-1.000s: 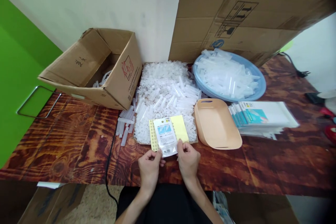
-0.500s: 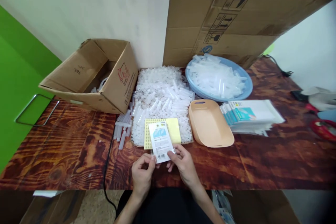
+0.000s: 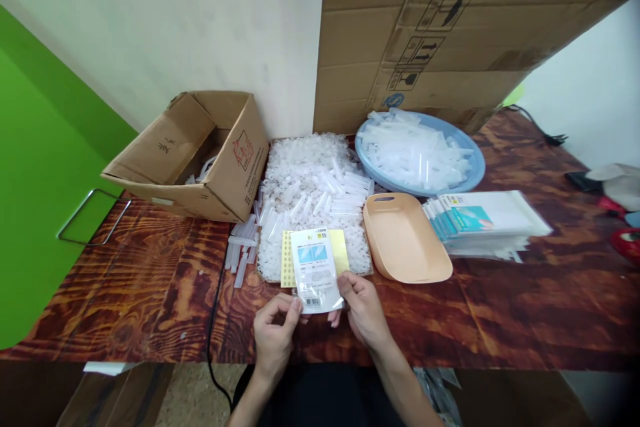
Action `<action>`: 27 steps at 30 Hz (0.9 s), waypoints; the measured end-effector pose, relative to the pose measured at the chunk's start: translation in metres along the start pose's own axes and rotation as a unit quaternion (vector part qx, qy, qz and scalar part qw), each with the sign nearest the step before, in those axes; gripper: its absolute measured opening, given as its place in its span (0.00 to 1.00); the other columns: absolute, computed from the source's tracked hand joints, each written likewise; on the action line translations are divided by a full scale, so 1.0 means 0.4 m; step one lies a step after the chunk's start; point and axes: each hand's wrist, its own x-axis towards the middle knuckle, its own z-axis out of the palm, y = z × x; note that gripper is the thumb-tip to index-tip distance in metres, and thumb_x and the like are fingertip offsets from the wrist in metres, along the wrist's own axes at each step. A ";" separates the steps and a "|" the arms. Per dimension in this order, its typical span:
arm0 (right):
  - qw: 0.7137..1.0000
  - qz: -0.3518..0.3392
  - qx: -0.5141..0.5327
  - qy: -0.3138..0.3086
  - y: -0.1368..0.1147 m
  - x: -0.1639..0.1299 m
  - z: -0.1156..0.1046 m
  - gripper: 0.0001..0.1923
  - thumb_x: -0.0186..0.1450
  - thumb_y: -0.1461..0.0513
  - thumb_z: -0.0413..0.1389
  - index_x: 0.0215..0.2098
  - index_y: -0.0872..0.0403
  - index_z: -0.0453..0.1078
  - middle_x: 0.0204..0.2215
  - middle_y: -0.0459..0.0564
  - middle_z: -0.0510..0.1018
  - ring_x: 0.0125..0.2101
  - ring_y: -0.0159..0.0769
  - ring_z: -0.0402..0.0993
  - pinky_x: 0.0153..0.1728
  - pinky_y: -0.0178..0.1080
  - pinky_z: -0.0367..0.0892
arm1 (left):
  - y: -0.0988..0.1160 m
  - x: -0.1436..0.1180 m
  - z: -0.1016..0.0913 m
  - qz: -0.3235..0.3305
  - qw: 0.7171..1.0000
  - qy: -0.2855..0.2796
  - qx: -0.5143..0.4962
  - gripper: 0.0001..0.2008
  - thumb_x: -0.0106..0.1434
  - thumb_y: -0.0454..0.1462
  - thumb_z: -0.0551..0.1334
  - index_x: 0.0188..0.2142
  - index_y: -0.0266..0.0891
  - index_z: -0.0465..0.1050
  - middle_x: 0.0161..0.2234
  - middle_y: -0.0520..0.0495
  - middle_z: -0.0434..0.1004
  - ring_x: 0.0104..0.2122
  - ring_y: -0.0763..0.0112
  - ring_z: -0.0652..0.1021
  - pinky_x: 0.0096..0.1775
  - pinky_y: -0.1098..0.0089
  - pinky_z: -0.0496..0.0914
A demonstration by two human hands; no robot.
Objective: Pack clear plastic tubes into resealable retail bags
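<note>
Both of my hands hold one small clear plastic packet (image 3: 316,268) with a white and blue label, upright above the near edge of the wooden table (image 3: 150,287). My left hand (image 3: 273,333) pinches its lower left corner. My right hand (image 3: 364,310) grips its lower right edge. Behind the packet a yellow sheet (image 3: 340,250) lies on a heap of small clear plastic pieces (image 3: 310,180).
An open cardboard box (image 3: 200,153) stands at the left. A blue basin (image 3: 470,170) filled with clear tubes sits at the back, an empty beige tray (image 3: 405,240) in front of it, and a stack of packets (image 3: 487,220) to the right. A black cable (image 3: 215,300) hangs over the front edge.
The packet stays in both hands and has shifted slightly; it now stands more upright. My view has drifted a little, so the table contents sit lower and further right.
</note>
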 end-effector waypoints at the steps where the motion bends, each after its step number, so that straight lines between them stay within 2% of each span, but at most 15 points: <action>1: 1.000 0.002 0.009 0.003 -0.004 0.002 0.000 0.21 0.67 0.47 0.60 0.27 0.56 0.68 0.16 0.46 0.76 0.12 0.31 0.71 0.10 0.30 0.67 | 0.000 0.001 0.000 0.002 1.000 0.002 0.003 0.16 0.67 0.37 0.64 0.22 0.37 0.73 0.23 0.50 0.75 0.26 0.70 0.76 0.32 0.73 0.69; 6: 0.998 0.026 0.050 -0.014 -0.028 0.006 -0.008 0.23 0.68 0.44 0.56 0.34 0.56 0.71 0.23 0.49 0.79 0.18 0.36 0.76 0.15 0.35 0.73 | -0.001 0.012 -0.005 0.017 1.000 0.006 0.015 0.15 0.66 0.36 0.64 0.22 0.38 0.72 0.24 0.51 0.75 0.26 0.70 0.76 0.33 0.73 0.69; 9: 0.999 0.017 0.010 -0.043 -0.026 0.006 -0.018 0.19 0.65 0.48 0.63 0.37 0.56 0.71 0.26 0.48 0.80 0.20 0.35 0.78 0.19 0.36 0.76 | 0.003 0.021 -0.005 0.032 0.999 -0.003 0.030 0.15 0.65 0.36 0.66 0.22 0.38 0.73 0.24 0.50 0.76 0.27 0.70 0.76 0.33 0.72 0.69; 11: 0.999 0.001 -0.018 -0.041 -0.017 0.006 -0.024 0.17 0.61 0.52 0.67 0.35 0.55 0.71 0.26 0.47 0.80 0.19 0.34 0.77 0.19 0.34 0.76 | 0.007 0.025 0.000 0.006 1.000 -0.008 0.027 0.13 0.64 0.37 0.67 0.23 0.37 0.74 0.25 0.49 0.78 0.27 0.69 0.78 0.33 0.72 0.71; 12: 0.999 -0.007 -0.022 -0.035 -0.012 0.006 -0.026 0.17 0.60 0.53 0.68 0.34 0.55 0.70 0.26 0.46 0.80 0.19 0.34 0.77 0.18 0.33 0.75 | 0.009 0.026 0.004 -0.026 1.000 -0.006 0.012 0.12 0.63 0.39 0.67 0.25 0.37 0.76 0.25 0.48 0.78 0.27 0.68 0.78 0.33 0.71 0.72; 14: 0.999 -0.025 -0.014 -0.020 -0.003 0.007 -0.028 0.17 0.61 0.53 0.68 0.32 0.54 0.69 0.26 0.46 0.80 0.19 0.34 0.77 0.17 0.32 0.73 | 0.014 0.027 0.011 -0.106 0.993 0.024 -0.045 0.10 0.63 0.42 0.68 0.34 0.36 0.78 0.27 0.48 0.80 0.24 0.68 0.79 0.30 0.71 0.74; 16: 0.999 -0.041 -0.004 -0.004 0.000 0.008 -0.029 0.17 0.61 0.53 0.68 0.32 0.54 0.68 0.26 0.46 0.79 0.19 0.33 0.76 0.16 0.31 0.72 | 0.022 0.030 0.014 -0.161 0.979 0.058 -0.110 0.20 0.61 0.45 0.69 0.49 0.39 0.74 0.33 0.47 0.82 0.22 0.69 0.80 0.27 0.71 0.75; 18: 0.999 -0.046 0.001 0.006 -0.003 0.010 -0.033 0.17 0.61 0.53 0.68 0.32 0.54 0.68 0.26 0.46 0.79 0.18 0.32 0.76 0.15 0.31 0.72 | 0.034 0.038 0.012 -0.182 0.971 0.050 -0.149 0.28 0.61 0.46 0.70 0.57 0.41 0.68 0.42 0.42 0.82 0.27 0.67 0.82 0.28 0.69 0.77; 20: 0.999 -0.039 -0.004 0.001 -0.009 0.011 -0.037 0.18 0.60 0.52 0.68 0.32 0.54 0.67 0.26 0.46 0.79 0.18 0.32 0.76 0.15 0.30 0.72 | 0.047 0.049 0.008 -0.198 0.968 -0.003 -0.156 0.26 0.59 0.48 0.70 0.54 0.39 0.72 0.45 0.39 0.81 0.37 0.61 0.83 0.34 0.66 0.79; 22: 0.999 -0.026 -0.018 -0.014 -0.014 0.013 -0.040 0.18 0.60 0.52 0.68 0.32 0.54 0.67 0.25 0.46 0.79 0.18 0.33 0.77 0.15 0.30 0.72 | 0.058 0.063 0.007 -0.217 0.963 -0.049 -0.153 0.20 0.57 0.46 0.73 0.45 0.36 0.79 0.42 0.40 0.82 0.43 0.58 0.82 0.40 0.66 0.78; 25: 0.999 -0.013 -0.033 -0.030 -0.020 0.013 -0.040 0.18 0.59 0.52 0.68 0.32 0.55 0.68 0.24 0.45 0.78 0.18 0.32 0.76 0.15 0.30 0.71 | 0.066 0.081 0.012 -0.265 0.943 -0.069 -0.189 0.14 0.51 0.41 0.77 0.31 0.35 0.80 0.32 0.45 0.83 0.34 0.66 0.81 0.39 0.70 0.75; 27: 0.999 -0.012 -0.034 -0.035 -0.023 0.013 -0.039 0.18 0.60 0.52 0.68 0.32 0.55 0.68 0.23 0.45 0.78 0.17 0.32 0.76 0.14 0.29 0.71 | 0.066 0.089 0.013 -0.310 0.919 -0.078 -0.232 0.13 0.49 0.40 0.78 0.26 0.34 0.78 0.28 0.47 0.82 0.30 0.69 0.80 0.36 0.71 0.74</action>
